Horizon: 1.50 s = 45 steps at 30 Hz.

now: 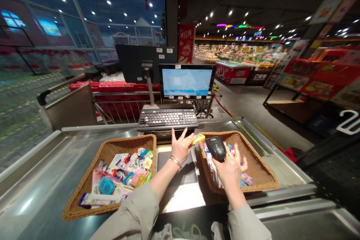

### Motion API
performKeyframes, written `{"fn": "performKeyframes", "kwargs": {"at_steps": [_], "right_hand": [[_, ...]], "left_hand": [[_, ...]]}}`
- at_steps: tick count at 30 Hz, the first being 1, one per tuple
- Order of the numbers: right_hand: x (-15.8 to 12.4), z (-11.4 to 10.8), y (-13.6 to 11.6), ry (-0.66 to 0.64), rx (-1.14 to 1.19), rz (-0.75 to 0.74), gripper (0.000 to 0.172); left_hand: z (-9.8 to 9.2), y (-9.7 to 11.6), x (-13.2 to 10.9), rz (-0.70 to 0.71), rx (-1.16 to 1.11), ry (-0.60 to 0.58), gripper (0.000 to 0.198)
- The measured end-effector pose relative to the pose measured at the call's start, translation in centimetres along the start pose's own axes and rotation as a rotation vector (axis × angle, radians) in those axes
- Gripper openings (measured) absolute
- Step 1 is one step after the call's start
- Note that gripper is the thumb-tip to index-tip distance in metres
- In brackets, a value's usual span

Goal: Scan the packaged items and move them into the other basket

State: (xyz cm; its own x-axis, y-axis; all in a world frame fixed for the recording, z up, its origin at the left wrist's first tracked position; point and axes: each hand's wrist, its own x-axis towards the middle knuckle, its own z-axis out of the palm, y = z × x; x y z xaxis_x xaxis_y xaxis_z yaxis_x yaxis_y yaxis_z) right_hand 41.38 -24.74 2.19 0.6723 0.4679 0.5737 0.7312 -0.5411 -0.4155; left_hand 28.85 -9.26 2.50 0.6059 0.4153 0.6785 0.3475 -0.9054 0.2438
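Note:
A small yellow item (198, 139) is held at the fingertips of my left hand (181, 147), between the two baskets and just in front of the keyboard. Over the right wicker basket (263, 172), my right hand (230, 165) grips a black handheld scanner (216, 147), its head pointing up and left. Some fingers of that hand are spread. Colourful small packages (246, 179) lie in this basket, partly hidden by my hand. The left wicker basket (80, 187) holds several packets and boxes, among them a blue container (106, 185).
A black keyboard (168, 118) sits at the counter's back, below a lit monitor (188, 81). Red shopping carts (118, 87) stand behind the metal counter (42, 174). A dark recessed edge lies near my body, with pale bag handles (180, 231) there.

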Motion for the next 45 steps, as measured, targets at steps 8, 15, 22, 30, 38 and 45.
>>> {"fn": "performKeyframes", "kwargs": {"at_steps": [8, 15, 22, 30, 38, 45], "right_hand": [[0.6, 0.5, 3.9, 0.031, -0.044, 0.066, 0.054], [1.8, 0.2, 6.6, -0.036, -0.044, 0.178, 0.053], [2.7, -0.8, 8.5, -0.054, -0.063, 0.203, 0.053], [2.8, -0.4, 9.6, -0.072, -0.06, 0.223, 0.049], [3.0, -0.1, 9.6, -0.073, -0.047, 0.245, 0.046], [3.0, 0.3, 8.8, -0.108, -0.053, 0.203, 0.052]], "left_hand": [[3.2, 2.5, 0.8, 0.042, -0.07, -0.019, 0.034], [6.3, 4.2, 0.9, 0.029, -0.115, -0.108, 0.035], [8.4, 5.6, 1.5, -0.026, -0.037, -0.293, 0.036], [11.7, 6.4, 2.4, -0.046, 0.097, -0.415, 0.037], [13.5, 6.2, 2.1, -0.096, 0.141, -0.471, 0.033], [11.3, 6.0, 2.3, -0.152, 0.096, -0.409, 0.042]]}}
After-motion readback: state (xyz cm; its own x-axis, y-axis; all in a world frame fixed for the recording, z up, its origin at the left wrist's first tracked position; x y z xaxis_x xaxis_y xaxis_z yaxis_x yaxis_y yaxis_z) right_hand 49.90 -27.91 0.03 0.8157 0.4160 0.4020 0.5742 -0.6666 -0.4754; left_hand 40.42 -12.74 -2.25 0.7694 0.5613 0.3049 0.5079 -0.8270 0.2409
